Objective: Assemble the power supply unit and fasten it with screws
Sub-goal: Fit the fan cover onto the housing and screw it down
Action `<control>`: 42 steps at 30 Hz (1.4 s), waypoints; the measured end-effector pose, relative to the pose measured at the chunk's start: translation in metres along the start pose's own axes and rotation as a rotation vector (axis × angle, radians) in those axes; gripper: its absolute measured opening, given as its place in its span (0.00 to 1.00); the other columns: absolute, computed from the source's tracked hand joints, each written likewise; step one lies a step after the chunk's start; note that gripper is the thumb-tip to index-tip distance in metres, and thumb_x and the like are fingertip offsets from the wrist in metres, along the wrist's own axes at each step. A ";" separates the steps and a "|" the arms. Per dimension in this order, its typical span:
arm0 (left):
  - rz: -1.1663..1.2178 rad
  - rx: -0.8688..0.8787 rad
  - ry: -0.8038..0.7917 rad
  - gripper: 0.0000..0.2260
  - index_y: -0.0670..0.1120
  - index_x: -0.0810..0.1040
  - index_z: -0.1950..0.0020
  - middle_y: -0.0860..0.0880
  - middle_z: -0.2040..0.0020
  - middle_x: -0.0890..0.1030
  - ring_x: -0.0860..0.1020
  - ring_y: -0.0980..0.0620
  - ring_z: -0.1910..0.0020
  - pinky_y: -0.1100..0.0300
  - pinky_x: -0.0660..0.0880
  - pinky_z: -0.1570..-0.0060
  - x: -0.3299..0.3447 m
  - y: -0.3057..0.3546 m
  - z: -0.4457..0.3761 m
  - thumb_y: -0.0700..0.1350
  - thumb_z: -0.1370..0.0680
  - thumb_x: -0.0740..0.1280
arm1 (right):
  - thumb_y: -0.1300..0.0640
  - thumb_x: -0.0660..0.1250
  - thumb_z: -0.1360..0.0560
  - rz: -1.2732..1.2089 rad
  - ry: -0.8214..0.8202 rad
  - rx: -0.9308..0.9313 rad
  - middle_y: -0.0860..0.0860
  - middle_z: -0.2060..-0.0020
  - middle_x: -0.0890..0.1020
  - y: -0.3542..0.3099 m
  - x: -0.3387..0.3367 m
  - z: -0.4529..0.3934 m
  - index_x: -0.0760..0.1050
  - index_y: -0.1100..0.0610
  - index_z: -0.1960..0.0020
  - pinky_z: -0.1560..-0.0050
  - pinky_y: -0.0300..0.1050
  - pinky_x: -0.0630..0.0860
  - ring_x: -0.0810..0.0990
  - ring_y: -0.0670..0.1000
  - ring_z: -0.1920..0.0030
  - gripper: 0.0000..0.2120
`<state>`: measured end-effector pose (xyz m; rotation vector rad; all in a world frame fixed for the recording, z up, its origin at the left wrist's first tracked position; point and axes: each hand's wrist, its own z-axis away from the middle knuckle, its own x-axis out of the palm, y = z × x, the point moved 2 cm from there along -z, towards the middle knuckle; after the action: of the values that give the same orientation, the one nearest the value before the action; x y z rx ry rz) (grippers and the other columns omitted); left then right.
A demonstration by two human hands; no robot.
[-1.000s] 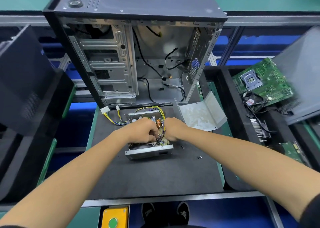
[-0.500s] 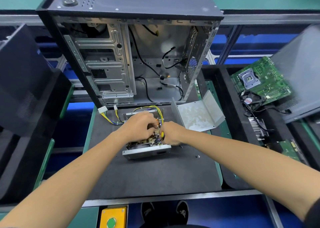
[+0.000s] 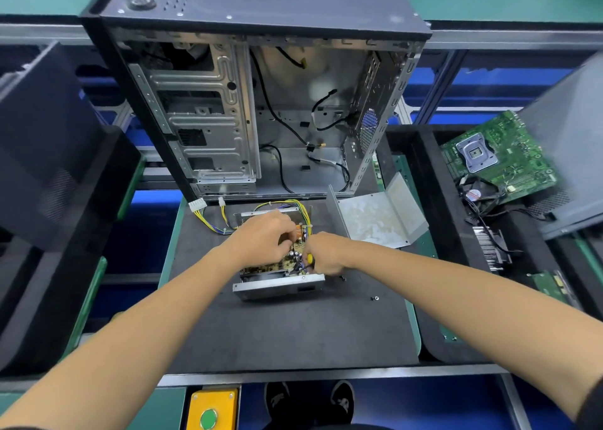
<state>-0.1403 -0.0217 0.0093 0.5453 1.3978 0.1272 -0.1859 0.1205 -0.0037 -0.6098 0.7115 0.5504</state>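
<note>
Centre of frame: the open power supply (image 3: 277, 276) lies on the black mat (image 3: 293, 331), its circuit board (image 3: 280, 261) exposed and its yellow cable bundle (image 3: 228, 224) trailing toward the upper left. The left hand (image 3: 264, 238) rests over the board with fingers curled down among the components; what it pinches, if anything, cannot be told. The right hand (image 3: 321, 256) is closed around a yellow-handled tool (image 3: 308, 259), probably a screwdriver, its tip hidden at the board's right edge.

Step in hand, as a judgement: seating or fastening the board in its tray, before the cover goes on. The bent metal cover (image 3: 375, 217) lies apart to the right of centre, and two loose screws (image 3: 376, 298) sit on the mat at lower right of the unit. The next move likely calls for keeping the driver upright on the screw while the left hand steadies the board, then fetching a screw from the mat.

Compared with a second ago, the right hand has slid from the board's middle to its lower right corner, and the yellow handle now shows. The left hand has stayed over the board. The empty case (image 3: 261, 103) stands behind, unchanged.
</note>
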 end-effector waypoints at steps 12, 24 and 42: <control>0.077 0.017 -0.065 0.03 0.43 0.81 0.59 0.48 0.62 0.81 0.76 0.49 0.62 0.58 0.71 0.59 0.004 0.001 -0.005 0.37 0.30 0.68 | 0.60 0.67 0.29 0.117 0.218 0.002 0.56 0.61 0.79 0.001 0.000 0.002 0.79 0.60 0.55 0.65 0.44 0.71 0.77 0.59 0.60 0.04; -0.010 0.046 -0.429 0.11 0.55 0.84 0.49 0.53 0.65 0.80 0.73 0.52 0.65 0.60 0.65 0.65 0.005 0.006 -0.019 0.43 0.29 0.71 | 0.63 0.70 0.30 0.053 0.146 0.031 0.55 0.61 0.77 0.006 -0.011 -0.005 0.80 0.59 0.48 0.69 0.42 0.69 0.74 0.55 0.66 0.11; 0.116 0.186 -0.322 0.09 0.50 0.85 0.49 0.52 0.58 0.83 0.76 0.54 0.60 0.70 0.65 0.59 0.015 -0.003 -0.010 0.40 0.27 0.72 | 0.58 0.69 0.27 0.074 0.015 -0.130 0.51 0.74 0.70 0.007 -0.009 -0.002 0.72 0.59 0.62 0.76 0.41 0.60 0.70 0.52 0.70 0.08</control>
<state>-0.1482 -0.0157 -0.0059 0.7671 1.0699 0.0010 -0.1972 0.1215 -0.0003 -0.7111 0.7184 0.6644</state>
